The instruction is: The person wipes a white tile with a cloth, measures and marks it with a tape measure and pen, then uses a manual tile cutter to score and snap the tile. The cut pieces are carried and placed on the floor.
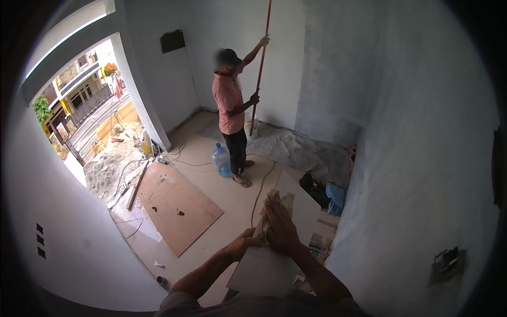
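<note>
- Tan, crumpled material, paper or cloth, forms a bundle (272, 203) between the two hands, above the pale board (259, 272).
- Left hand (244, 244): closed on the bundle's near, lower edge, thumb side uppermost.
- Right hand (282, 230): laid along the bundle's right side, fingers nearly straight and close together; whether it grips or only presses, I cannot tell.
- To handle it well, I would let the left hand anchor the near end and the right palm press evenly, so the loose folds at the far end do not spill open.
- Keeping the work over the board, clear of the cable (259, 196) on the floor beyond, also seems wise.
- Farther out, a co-worker (229, 103) holds a red pole (262, 71) in both hands, near the blue jug (222, 161); a brown board (177, 208) lies to the left.
- Hidden: the left fingertips, the right palm and whatever the bundle may enclose.
- Cut off: the pole's top, by the upper edge; the pale board's near end, behind the person's body and forearms.
- Hard to make out: the dark heap beside the blue bag (334, 198), and the small items in shadow right of the pale board.
</note>
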Demonstrator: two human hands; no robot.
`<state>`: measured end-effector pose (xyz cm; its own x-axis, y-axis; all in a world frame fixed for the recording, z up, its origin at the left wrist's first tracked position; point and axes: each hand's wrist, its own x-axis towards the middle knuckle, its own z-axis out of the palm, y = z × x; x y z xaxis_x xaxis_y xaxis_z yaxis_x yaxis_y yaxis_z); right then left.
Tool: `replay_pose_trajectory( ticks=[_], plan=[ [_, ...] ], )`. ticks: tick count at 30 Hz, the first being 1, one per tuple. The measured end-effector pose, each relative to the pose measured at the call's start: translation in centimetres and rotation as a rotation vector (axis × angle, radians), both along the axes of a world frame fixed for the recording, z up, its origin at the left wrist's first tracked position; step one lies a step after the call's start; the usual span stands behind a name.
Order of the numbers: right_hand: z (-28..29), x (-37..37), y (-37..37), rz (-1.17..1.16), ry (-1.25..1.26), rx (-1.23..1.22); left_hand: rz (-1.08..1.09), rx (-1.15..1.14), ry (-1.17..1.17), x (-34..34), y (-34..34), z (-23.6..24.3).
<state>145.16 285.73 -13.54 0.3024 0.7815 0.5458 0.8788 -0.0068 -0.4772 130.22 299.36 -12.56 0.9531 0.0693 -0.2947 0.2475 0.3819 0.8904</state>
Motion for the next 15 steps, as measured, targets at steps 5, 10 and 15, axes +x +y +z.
replay_pose_trajectory(
  ticks=[5,10,15],
  plan=[
    [1.6,4.9,0.8,-0.199,0.264,0.079,0.013,0.082,-0.061,-1.7,-0.9,2.1],
    [-0.8,2.7,0.2,-0.225,0.101,0.151,0.030,0.107,-0.010,-1.2,-1.8,2.2],
    [1.4,4.0,0.6,-0.158,0.176,0.057,0.057,0.097,-0.049,-1.9,-2.4,3.2]
  ],
)
